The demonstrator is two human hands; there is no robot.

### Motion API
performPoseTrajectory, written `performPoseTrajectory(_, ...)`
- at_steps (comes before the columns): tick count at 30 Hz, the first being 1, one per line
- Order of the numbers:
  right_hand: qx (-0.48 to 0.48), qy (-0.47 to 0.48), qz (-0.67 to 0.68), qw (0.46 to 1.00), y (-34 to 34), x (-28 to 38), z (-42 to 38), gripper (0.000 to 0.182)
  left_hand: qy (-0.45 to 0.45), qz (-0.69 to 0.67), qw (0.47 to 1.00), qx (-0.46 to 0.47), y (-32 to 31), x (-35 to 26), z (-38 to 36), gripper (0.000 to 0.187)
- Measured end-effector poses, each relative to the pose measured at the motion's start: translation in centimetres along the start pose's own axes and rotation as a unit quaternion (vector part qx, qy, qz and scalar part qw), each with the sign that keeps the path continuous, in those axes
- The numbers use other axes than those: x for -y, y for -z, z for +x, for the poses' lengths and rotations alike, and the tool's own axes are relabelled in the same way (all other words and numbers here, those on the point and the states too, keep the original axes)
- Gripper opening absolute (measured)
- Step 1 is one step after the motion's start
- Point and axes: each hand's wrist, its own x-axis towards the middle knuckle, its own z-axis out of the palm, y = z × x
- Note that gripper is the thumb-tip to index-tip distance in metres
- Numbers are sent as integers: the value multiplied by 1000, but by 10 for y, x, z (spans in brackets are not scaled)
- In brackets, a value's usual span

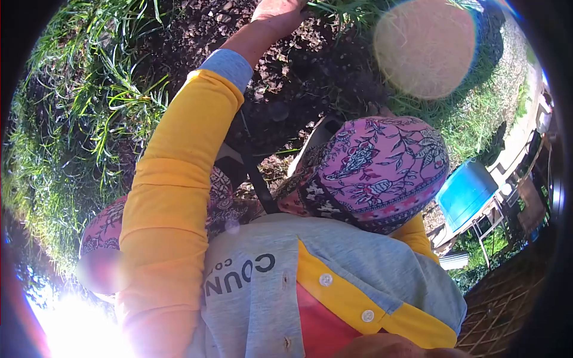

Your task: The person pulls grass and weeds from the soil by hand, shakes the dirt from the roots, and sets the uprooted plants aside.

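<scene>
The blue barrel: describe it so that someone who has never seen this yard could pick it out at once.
Start at the dark soil patch where one hand reaches among grass, then look down to the right, past the knee in pink patterned cloth. The blue barrel lies tilted beside a white metal frame at the grass edge. It is the only plain bright blue thing there.

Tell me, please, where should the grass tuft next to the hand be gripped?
Probably low, where the blades of the grass tuft gather at the dark soil. Come from the bare soil side, where the left hand is; higher up the thin blades spread loosely.
</scene>
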Motion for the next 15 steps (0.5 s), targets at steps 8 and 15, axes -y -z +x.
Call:
performPoseTrajectory(8, -173, 148, 317, 921, 36, 41, 63, 40, -17, -19, 998, -50, 6, -12, 7, 35)
performPoseTrajectory(15, -60, 304, 108, 945, -24, 88, 90, 36, 27, 49, 998, -33, 3, 9, -2, 41)
